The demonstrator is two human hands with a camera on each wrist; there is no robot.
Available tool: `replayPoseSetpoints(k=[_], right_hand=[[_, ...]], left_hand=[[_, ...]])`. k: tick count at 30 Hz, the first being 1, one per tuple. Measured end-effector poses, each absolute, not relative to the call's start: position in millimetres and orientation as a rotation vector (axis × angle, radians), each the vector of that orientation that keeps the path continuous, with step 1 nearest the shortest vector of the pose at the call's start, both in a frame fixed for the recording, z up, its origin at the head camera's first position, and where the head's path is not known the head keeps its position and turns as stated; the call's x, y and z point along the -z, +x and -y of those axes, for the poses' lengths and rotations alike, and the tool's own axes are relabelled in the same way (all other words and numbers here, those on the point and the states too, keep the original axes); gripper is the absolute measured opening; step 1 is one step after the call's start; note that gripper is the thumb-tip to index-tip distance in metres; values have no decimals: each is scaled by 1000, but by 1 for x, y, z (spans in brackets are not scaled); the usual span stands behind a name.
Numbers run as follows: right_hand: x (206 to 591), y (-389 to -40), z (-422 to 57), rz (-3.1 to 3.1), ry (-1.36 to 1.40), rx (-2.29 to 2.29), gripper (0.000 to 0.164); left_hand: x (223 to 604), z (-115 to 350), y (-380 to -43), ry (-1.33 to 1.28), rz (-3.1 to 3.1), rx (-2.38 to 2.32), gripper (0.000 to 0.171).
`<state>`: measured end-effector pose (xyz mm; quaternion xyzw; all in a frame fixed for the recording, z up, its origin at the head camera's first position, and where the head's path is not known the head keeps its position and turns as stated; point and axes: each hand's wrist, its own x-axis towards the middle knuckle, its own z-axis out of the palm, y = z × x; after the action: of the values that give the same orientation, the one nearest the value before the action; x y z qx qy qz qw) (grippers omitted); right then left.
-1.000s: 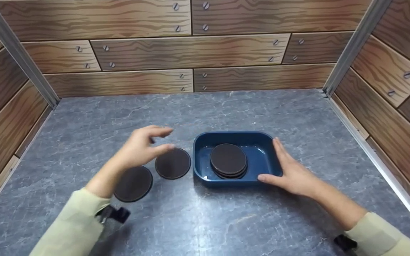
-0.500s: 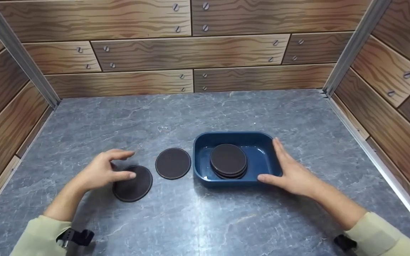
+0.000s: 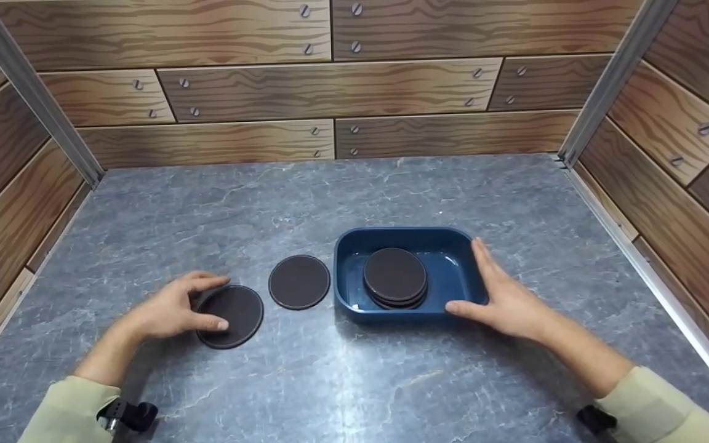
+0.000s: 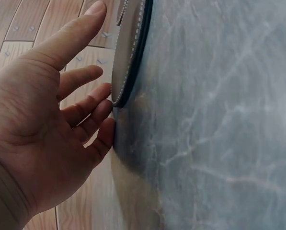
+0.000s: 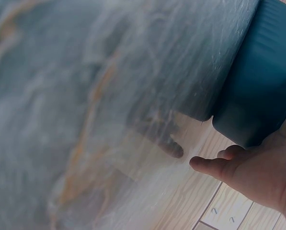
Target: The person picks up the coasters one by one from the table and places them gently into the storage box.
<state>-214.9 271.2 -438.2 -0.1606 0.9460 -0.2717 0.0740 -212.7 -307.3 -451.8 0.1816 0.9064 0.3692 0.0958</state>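
Note:
In the head view my left hand [image 3: 176, 307] spans the left side of a round dark coaster [image 3: 239, 317] lying on the table, thumb over its face and index finger near its far edge. The left wrist view has the fingers relaxed, with fingertips [image 4: 104, 91] right at the rim of the stitched coaster [image 4: 126, 62]. A second coaster [image 3: 299, 282] lies between it and a blue rectangular box [image 3: 453, 277]. Inside that box sits a stack of coasters [image 3: 395, 274]. My right hand [image 3: 508, 304] rests at the box's right end, fingers straight along the wall, thumb across the front rim.
A grey marbled tabletop [image 3: 354, 369] carries everything. Wood-patterned panels [image 3: 330, 89] close off the back and both sides, with metal posts [image 3: 600, 80] at the corners. Black wrist cameras [image 3: 136, 417] sit at both cuffs.
My left hand has moved left and toward me, from above the middle coaster to the left one, then lowered slightly over it. The right hand, box and coasters have stayed put.

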Motion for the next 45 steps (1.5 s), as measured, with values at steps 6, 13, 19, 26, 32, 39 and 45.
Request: replayPoseSetpoints(k=[6,13,19,26,32,39,45], right_hand=[[440,-215,-272,-2843,-493,825,124],[439,-215,-272,-2843,-491,823,124],[439,-215,-273,-2844,-485,819,125],[439,-214,-273,-2850,-493,819,125],[440,-215,-272,-2852,-493,822,125],[440,-215,-271,-2848,-486,819,125],[439,-215,-271,-2846,-478,816,125]], left_hand=[[455,305,-211,555,-2716,-1029,93],[458,302,-210,568,-2724,-1000,102],[460,301,-210,595,-2743,-985,101],[461,302,-210,618,-2764,-965,97],[459,301,-211,627,-2760,-950,94],[458,300,-212,607,-2749,-974,93],[458,300,-212,614,-2751,-1000,93]])
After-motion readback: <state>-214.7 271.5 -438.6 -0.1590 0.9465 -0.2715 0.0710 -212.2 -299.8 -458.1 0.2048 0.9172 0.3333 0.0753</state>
